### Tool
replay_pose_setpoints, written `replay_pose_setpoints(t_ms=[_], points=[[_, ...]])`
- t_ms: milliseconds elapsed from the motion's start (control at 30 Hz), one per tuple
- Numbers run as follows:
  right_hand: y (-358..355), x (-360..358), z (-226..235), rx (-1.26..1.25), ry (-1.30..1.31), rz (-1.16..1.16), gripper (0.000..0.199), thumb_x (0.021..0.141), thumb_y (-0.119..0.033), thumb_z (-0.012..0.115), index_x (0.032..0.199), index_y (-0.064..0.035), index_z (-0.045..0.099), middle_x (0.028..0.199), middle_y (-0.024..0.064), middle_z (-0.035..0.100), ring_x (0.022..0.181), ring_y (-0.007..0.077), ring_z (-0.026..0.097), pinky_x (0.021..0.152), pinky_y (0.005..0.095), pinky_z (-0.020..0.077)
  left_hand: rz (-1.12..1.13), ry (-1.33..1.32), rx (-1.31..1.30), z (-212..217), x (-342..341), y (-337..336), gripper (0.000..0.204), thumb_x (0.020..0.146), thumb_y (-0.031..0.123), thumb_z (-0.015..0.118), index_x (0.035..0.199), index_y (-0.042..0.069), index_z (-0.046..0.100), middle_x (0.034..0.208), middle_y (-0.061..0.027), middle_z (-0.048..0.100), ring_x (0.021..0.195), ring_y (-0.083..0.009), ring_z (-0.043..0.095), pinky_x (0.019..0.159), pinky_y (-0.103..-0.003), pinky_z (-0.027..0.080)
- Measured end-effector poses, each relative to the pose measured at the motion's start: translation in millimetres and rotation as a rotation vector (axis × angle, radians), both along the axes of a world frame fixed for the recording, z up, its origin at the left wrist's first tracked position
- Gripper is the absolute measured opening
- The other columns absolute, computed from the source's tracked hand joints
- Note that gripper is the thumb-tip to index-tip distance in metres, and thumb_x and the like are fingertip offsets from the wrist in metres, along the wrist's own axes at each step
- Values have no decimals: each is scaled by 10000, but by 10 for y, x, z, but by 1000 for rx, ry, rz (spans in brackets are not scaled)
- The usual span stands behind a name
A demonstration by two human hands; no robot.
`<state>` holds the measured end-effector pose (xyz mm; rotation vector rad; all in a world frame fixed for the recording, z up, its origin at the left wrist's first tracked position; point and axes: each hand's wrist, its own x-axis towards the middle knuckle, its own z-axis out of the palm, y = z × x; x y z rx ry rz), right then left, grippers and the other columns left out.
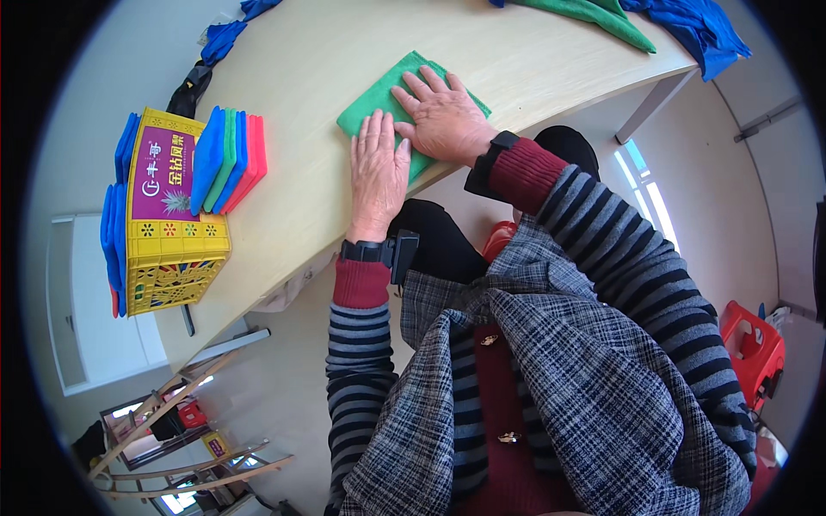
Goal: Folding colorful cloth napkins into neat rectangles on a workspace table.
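Note:
A folded green cloth [370, 105] lies flat on the pale wooden table [301, 86], close to its front edge. Both my palms press down on it. My left hand [379, 168] rests on the cloth's near left part, fingers straight and close together. My right hand [446, 119] lies over the middle and right of the cloth with its fingers spread, its thumb close to my left fingers. Part of the cloth is hidden under the hands.
At the left, a yellow plastic basket [179, 258] with a purple label has folded blue, green and red cloths [231, 163] over its sides. Loose green cloth [602, 15] and blue cloth [701, 34] lie at the far right corner. A red stool [750, 353] stands on the right.

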<state>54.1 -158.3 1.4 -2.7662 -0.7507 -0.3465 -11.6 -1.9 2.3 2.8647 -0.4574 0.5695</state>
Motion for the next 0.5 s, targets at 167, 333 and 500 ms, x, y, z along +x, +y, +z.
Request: replay_pose_setpoints(t_ms=[167, 333, 500], points=[[-39, 27, 14, 5, -2, 13, 644, 1033, -531, 350, 1520, -112, 402, 1591, 125, 352, 1492, 337, 266, 1215, 498, 190, 46, 80, 0, -73, -66, 29, 584, 1045, 356, 452, 1476, -34, 386, 1556, -224, 354, 1463, -345, 303, 1201, -478, 231], [-100, 76, 25, 34, 14, 25, 634, 1027, -512, 378, 1517, -110, 404, 1588, 123, 357, 1487, 340, 278, 1200, 500, 227, 91, 111, -7, -39, -127, 13, 607, 1050, 379, 431, 1493, -31, 361, 1581, -209, 321, 1477, -347, 277, 1204, -483, 223], [-218, 183, 102, 17, 94, -2, 616, 1026, -488, 398, 1513, -110, 406, 1582, 118, 365, 1480, 346, 291, 1192, 515, 242, 112, 120, -49, -1, -229, 53, 619, 1053, 398, 416, 1497, -30, 354, 1588, -203, 309, 1484, -348, 262, 1205, -497, 214]])
